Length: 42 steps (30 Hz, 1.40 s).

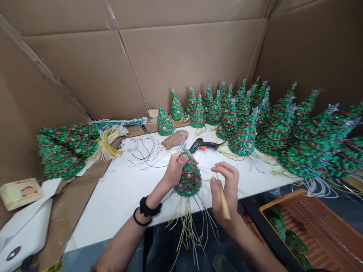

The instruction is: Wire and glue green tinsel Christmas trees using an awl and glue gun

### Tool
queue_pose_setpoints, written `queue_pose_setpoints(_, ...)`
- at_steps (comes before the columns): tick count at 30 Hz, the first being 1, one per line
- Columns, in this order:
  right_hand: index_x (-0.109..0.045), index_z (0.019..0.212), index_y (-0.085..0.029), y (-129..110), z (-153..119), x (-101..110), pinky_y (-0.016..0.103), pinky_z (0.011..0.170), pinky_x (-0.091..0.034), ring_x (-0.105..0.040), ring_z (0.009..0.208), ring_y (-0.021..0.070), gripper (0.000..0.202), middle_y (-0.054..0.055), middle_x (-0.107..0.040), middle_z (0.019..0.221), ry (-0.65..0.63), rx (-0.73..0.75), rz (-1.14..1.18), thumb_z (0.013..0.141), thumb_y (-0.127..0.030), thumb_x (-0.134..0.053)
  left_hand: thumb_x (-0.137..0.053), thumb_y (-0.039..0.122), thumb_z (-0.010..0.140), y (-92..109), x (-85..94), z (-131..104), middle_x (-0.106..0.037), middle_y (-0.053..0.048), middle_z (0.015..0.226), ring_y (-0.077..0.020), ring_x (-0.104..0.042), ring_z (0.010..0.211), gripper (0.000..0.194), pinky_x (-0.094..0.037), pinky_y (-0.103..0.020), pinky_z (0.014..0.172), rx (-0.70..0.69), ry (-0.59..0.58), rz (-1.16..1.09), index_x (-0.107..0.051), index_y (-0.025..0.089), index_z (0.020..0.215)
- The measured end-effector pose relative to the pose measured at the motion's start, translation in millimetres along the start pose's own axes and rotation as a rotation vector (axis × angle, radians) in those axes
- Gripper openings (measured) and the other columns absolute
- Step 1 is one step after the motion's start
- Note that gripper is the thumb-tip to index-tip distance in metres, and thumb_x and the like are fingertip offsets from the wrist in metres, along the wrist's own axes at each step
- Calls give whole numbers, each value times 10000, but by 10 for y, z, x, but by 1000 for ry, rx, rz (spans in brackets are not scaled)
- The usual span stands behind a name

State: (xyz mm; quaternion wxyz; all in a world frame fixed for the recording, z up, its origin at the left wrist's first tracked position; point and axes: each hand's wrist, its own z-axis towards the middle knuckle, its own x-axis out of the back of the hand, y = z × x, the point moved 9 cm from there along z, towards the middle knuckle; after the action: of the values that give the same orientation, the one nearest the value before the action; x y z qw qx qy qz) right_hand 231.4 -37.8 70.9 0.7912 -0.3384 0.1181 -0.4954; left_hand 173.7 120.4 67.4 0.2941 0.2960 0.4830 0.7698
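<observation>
My left hand (177,168) is closed around the upper part of a small decorated Christmas tree (189,181), just below its clear star. The tree stands near the front edge of the white board, and yellow and white wires (188,226) hang from its base over the edge. To the right of it, my right hand (225,192) grips a thin pointed tool by its wooden handle (224,202), an awl by its look. The tool's tip is near the tree's right side; whether it touches is unclear. Behind the tree lies a black glue gun (204,145) with an orange trigger.
Several finished-looking trees (244,132) crowd the back and right of the white board (113,204). More trees (65,147) lie at the left beside wire bundles (109,143). An orange basket (320,234) stands at the lower right. Cardboard walls (193,56) enclose the back.
</observation>
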Motion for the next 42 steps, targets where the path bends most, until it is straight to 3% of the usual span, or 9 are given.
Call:
queue_pose_setpoints(3, -583, 1092, -205, -55, 96, -154, 344, 716, -421, -521, 805, 197, 232, 57, -541, 874, -149, 74, -155, 934, -124, -435, -417, 720, 829, 14, 13, -9, -658, -61, 680, -195, -593, 642, 622, -466, -322, 648, -7, 38, 15, -652, 164, 681)
queue_pose_setpoints(6, -647, 1050, -195, -75, 117, -227, 316, 650, -367, -489, 701, 171, 188, 30, -511, 779, -167, 165, -302, 933, -162, -503, -412, 719, 833, 26, 18, -12, -661, -59, 682, -199, -603, 661, 620, -469, -326, 667, -15, 57, 24, -652, 164, 695)
queue_pose_setpoints(13, -683, 1031, -225, -108, 96, -210, 322, 678, -322, -491, 713, 170, 176, 22, -524, 751, -152, 343, -383, 916, -172, -560, -412, 735, 820, 10, 11, -10, -664, -63, 692, -202, -605, 667, 617, -472, -332, 677, -19, 59, 23, -619, 173, 669)
queue_pose_setpoints(22, -670, 958, -257, -125, 161, -292, 326, 694, -309, -447, 682, 167, 166, 20, -579, 736, -230, 564, -441, 926, -169, -533, -408, 719, 833, 36, 11, -27, -668, -61, 701, -214, -616, 695, 598, -475, -339, 697, -4, 58, 28, -612, 175, 690)
queue_pose_setpoints(32, -630, 1005, -234, -133, 153, -388, 331, 682, -310, -452, 679, 180, 221, 31, -643, 757, -340, 592, -420, 966, -135, -437, -410, 739, 817, 11, 16, -34, -663, -55, 705, -214, -624, 694, 608, -490, -347, 718, 20, 66, 35, -615, 177, 709)
queue_pose_setpoints(37, -572, 966, -194, -91, 142, -326, 318, 674, -323, -507, 684, 169, 82, 26, -642, 755, -308, 493, -313, 948, -145, -509, -401, 755, 805, 6, 34, -35, -644, -55, 685, -205, -604, 660, 632, -478, -341, 678, 25, 80, 51, -614, 171, 693)
queue_pose_setpoints(42, -586, 958, -199, -103, 199, -259, 324, 696, -326, -546, 752, 180, 54, 37, -626, 808, -220, 461, -364, 927, -165, -556, -407, 711, 834, -13, 43, -52, -637, -52, 684, -208, -603, 674, 588, -471, -343, 690, 32, 108, 67, -604, 171, 711)
